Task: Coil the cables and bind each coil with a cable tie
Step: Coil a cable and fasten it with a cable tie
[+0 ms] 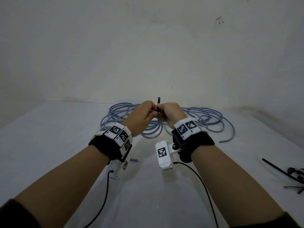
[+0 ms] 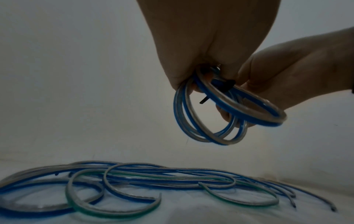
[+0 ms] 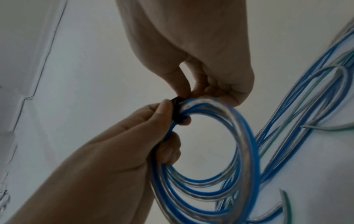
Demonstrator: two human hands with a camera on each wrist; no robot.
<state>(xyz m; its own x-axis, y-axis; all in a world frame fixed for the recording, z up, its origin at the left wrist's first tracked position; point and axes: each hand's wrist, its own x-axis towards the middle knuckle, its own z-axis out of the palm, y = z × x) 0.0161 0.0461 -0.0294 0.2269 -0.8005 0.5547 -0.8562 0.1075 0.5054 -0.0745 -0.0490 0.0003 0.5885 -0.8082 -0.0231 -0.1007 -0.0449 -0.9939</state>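
Note:
A small coil of blue and clear cable (image 1: 152, 134) hangs above the white table (image 1: 49, 139). My left hand (image 1: 150, 111) grips the coil (image 3: 247, 145) at its top, fingers curled round the strands. A black cable tie (image 1: 158, 100) is wrapped round the strands there, and its tail sticks up between my hands. My right hand (image 1: 162, 111) pinches the tie (image 3: 177, 109) beside the left thumb. The left wrist view shows the tie (image 2: 227, 85) crossing the coil (image 2: 210, 121) under both hands. Where the tie closes is hidden by my fingers.
A loose pile of blue, clear and green cables (image 1: 205, 116) lies on the table behind and to the right of my hands. Several spare black cable ties (image 1: 279, 171) lie at the right edge. A short blue piece (image 1: 134, 160) lies under my left wrist. A pale wall stands behind.

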